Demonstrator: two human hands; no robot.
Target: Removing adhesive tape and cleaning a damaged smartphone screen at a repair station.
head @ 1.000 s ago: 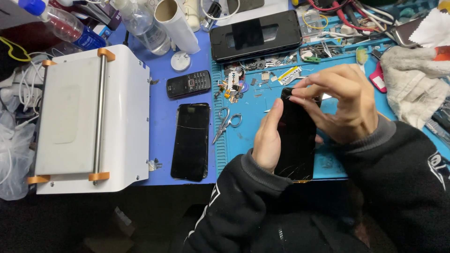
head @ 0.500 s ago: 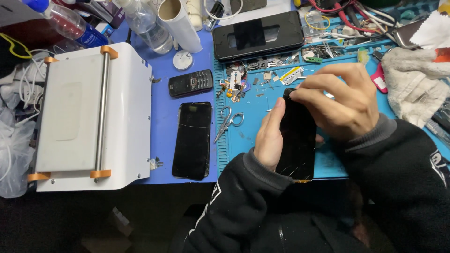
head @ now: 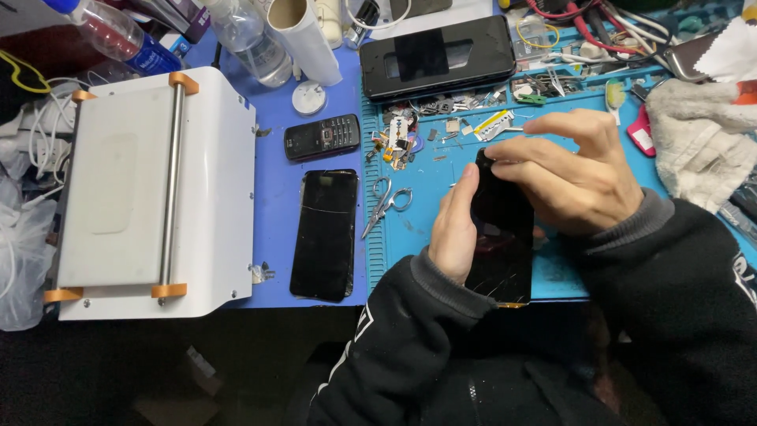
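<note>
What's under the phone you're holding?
Under the held phone lies the blue mat, bare around its edges. The left hand cups its side and the right hand covers its top. The mat directly beneath is hidden.

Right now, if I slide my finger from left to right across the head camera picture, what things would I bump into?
White box-shaped machine with orange-capped metal roller → cracked black smartphone lying flat → small silver scissors → left hand → dark cracked phone held upright → right hand → crumpled white cloth.
</note>
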